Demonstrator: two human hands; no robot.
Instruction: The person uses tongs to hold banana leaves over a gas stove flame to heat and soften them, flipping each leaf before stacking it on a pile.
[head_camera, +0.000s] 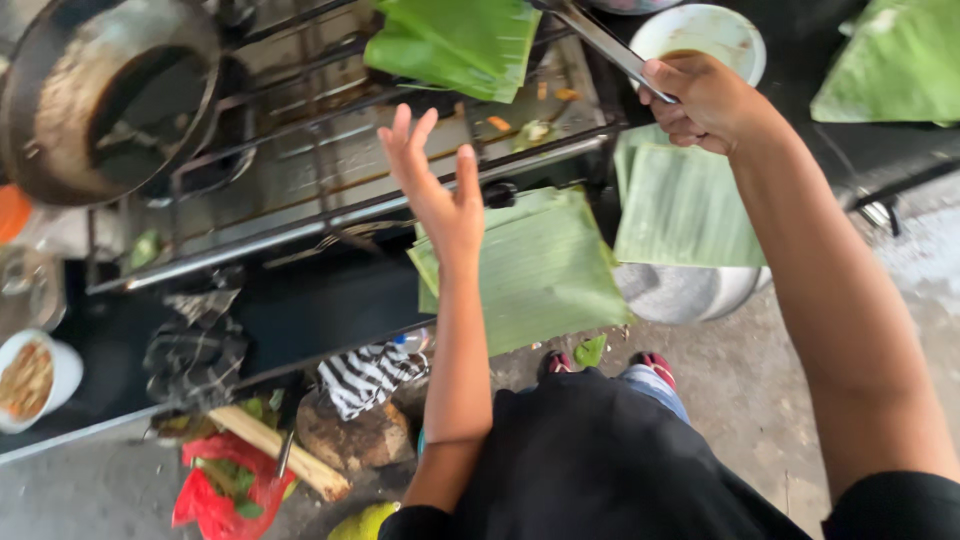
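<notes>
My left hand hovers open, fingers spread, above a stack of cut banana leaves at the stove's front edge. It touches nothing. My right hand is closed around the flat metal handle of a utensil that runs up and left toward the top of the view; its working end is hidden. Just beyond that hand sits a white bowl with brown liquid. A folded banana leaf lies on the stove grate.
A dark wok sits on the gas stove at the left. More banana leaves cover a metal bowl. Another leaf lies at the top right. Rags, a white bowl of food, and a red bag sit below.
</notes>
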